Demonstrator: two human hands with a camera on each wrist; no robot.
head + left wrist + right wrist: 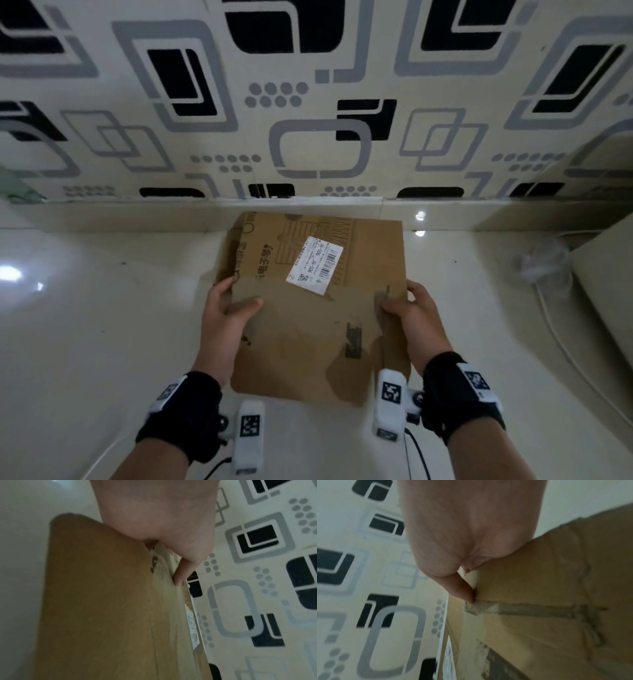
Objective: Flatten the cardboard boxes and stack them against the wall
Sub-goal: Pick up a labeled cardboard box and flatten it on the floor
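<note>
Both hands, left hand point(226, 308) and right hand point(409, 310), are gripping the flattened box point(308, 325) toward the wall point(308, 144) at twelve o'clock, where it is probably risking sliding on the glossy floor point(85, 325).

The box point(318, 308) is plain brown cardboard with dark print and a white barcode label point(315, 265). The far wall point(308, 102) is cream, patterned with black and grey rounded squares and grey dots. Floor point(85, 325) glossy off-white. Wristbands point(186, 411) black.
</note>
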